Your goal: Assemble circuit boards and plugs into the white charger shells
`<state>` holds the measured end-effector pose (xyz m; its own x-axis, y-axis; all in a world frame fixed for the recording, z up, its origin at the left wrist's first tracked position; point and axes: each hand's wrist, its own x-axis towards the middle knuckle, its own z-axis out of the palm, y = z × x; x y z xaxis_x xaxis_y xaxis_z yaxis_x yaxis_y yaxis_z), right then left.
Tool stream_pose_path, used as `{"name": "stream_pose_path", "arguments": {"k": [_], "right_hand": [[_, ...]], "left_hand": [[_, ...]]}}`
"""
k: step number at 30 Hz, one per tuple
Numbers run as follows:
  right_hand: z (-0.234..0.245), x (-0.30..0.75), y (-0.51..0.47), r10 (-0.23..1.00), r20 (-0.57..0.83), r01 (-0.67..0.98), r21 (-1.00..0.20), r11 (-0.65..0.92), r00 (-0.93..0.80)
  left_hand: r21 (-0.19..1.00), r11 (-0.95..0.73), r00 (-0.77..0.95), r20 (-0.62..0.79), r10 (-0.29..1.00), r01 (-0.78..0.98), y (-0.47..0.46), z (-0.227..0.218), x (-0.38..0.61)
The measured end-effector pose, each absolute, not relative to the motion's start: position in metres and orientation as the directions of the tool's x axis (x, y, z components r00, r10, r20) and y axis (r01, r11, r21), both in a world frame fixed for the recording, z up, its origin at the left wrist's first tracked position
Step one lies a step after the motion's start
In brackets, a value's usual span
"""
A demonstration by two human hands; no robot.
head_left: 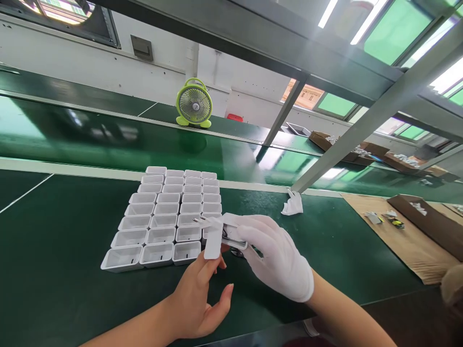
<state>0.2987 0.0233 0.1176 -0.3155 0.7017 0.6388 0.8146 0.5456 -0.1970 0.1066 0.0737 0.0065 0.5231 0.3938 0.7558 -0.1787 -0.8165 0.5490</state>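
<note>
My right hand (277,258), in a white glove, is closed around a white plastic housing (231,231) with an open side. Two metal pins and a flat white rectangular piece (213,243) show at its left end; how these parts join is blurred. My bare left hand (200,296) is just below, thumb spread away from the fingers. Its fingertips reach behind the flat piece and seem to touch it, partly hidden. To the left stand several small white open-topped boxes (158,252) in close rows, some with a dark slot in the bottom.
The bench top is green (65,299). A crumpled white glove or cloth (292,203) lies by a slanted metal post (336,149). Brown cardboard (390,236) with small parts and a carton (423,217) are at right. A green fan (195,103) stands behind.
</note>
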Motion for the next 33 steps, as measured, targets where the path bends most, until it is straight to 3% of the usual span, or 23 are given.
{"name": "stream_pose_path", "arguments": {"k": [4, 8, 14, 18, 25, 33], "right_hand": [[0.116, 0.292, 0.023, 0.734, 0.633, 0.872, -0.186, 0.454, -0.246], [0.117, 0.283, 0.02, 0.747, 0.662, 0.872, -0.33, 0.362, -0.06], [0.121, 0.276, 0.022, 0.789, 0.614, 0.84, -0.42, 0.344, -0.016], [0.119, 0.276, 0.021, 0.85, 0.527, 0.841, -0.471, 0.268, 0.024], [0.111, 0.289, 0.019, 0.645, 0.71, 0.847, -0.128, 0.515, -0.285], [0.111, 0.288, 0.019, 0.761, 0.553, 0.893, -0.064, 0.445, -0.34]], "left_hand": [[0.551, -0.812, 0.464, 0.78, 0.42, -0.192, 0.074, 0.005, 0.107], [0.517, -0.847, 0.354, 0.82, 0.45, -0.12, 0.073, 0.009, 0.106], [0.46, -0.854, 0.408, 0.847, 0.341, -0.242, 0.076, 0.013, 0.106], [0.453, -0.857, 0.399, 0.853, 0.337, -0.245, 0.076, 0.012, 0.106], [0.444, -0.871, 0.397, 0.853, 0.339, -0.211, 0.074, 0.006, 0.105], [0.491, -0.84, 0.396, 0.836, 0.378, -0.234, 0.073, 0.005, 0.107]]}}
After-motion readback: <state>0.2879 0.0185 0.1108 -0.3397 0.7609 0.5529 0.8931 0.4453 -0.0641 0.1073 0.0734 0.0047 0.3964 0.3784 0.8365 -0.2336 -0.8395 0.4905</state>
